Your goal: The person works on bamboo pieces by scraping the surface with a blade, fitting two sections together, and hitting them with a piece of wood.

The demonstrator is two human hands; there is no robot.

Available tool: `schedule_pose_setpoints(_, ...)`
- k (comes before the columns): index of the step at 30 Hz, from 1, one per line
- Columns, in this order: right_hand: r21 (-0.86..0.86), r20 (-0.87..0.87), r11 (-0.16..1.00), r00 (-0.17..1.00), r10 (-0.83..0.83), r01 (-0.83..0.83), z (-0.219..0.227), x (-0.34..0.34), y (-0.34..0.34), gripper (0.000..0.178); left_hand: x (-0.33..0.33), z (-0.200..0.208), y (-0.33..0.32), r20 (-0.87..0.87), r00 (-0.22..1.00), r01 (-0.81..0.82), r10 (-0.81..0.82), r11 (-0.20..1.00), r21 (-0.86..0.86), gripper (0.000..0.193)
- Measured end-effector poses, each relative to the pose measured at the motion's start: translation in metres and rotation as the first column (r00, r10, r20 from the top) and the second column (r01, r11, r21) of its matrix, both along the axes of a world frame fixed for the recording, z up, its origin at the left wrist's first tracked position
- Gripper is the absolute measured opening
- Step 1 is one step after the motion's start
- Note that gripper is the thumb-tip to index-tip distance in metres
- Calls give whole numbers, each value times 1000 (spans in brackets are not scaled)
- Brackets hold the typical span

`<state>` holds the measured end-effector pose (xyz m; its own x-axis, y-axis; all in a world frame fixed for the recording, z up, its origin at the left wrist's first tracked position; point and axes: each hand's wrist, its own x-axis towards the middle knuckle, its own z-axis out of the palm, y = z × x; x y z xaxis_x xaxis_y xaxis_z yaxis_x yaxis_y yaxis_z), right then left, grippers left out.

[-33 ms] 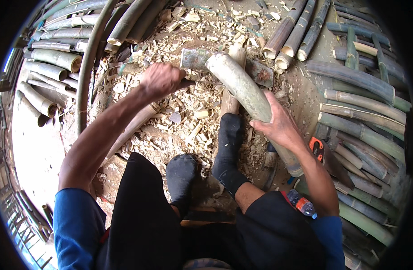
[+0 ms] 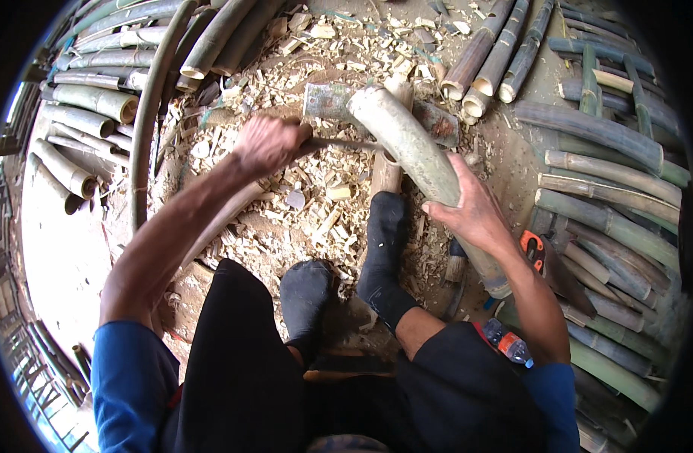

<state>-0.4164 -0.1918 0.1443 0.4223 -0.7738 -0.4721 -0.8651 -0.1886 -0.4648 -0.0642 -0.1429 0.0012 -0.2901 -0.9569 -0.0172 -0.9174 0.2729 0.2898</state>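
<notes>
My left hand is closed round the handle of a long-bladed knife. Its thin, dark blade points right, and its tip reaches the left side of a thick, pale bamboo tube; whether it touches is too blurred to tell. My right hand grips that tube partway along, thumb on the near side. The tube slants from upper middle down to my right forearm, its upper end over a short, rough log lying crosswise. Below it, a narrower bamboo piece lies in front of my sock-covered foot.
Wood chips cover the ground between my feet and the log. Cut bamboo lengths are piled at the right, with more bamboo at the left. An orange-handled tool and a small plastic bottle are beside my right arm.
My left hand has moved slightly down, and the knife blade now shows stretched toward the bamboo tube. The tube and my right hand have shifted very little, slightly to the right.
</notes>
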Motion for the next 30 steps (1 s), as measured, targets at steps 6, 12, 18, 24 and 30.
schedule_pose_setpoints(6, -239, 294, 971, 951, 99, -27, -1, -13, -4, 78, -17, 9, 38, -50, 995, -91, 86, 990, -107, 41)
schedule_pose_setpoints(12, -435, -4, 674, 750, 661, -597, -3, -18, -8, 94, -18, 6, 40, 94, 984, -170, 153, 963, 209, 30)
schedule_pose_setpoints(18, -387, -514, 371, 531, 673, -844, -25, -30, -45, 101, -25, 10, 39, 86, 989, -125, 124, 992, 6, 50)
schedule_pose_setpoints(24, -500, -297, 238, 424, 856, -832, -34, -36, -44, 101, -21, 4, 40, 128, 985, -120, 111, 991, 62, 54)
schedule_pose_setpoints(30, -437, -449, 351, 539, 713, -828, -22, -32, -38, 100, 2, 4, 16, -161, 987, 19, -21, 1000, -15, 40)
